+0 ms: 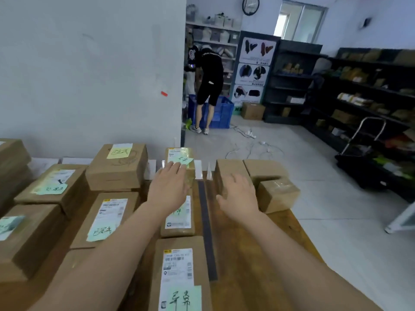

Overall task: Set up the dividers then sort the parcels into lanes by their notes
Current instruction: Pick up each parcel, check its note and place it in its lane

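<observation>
Evidently sorting is in hand: the left hand (168, 187) lays straight fingers on the small brown green-noted cardboard parcel (179, 157), just left of the dark flat divider strip (207, 230). The right hand (240, 198), fingers spread, perhaps touches a plain brown cardboard box (226, 171). The next move probably calls for squaring the parcel in its lane.

Parcel depot or stockroom — labelled cardboard parcels (116, 167) crowd a wooden table (265, 254), dark shelving (370, 86) holds packed goods, a blue crate (221, 115) and trolley (368, 153) stand on the tiled floor (314, 176).
</observation>
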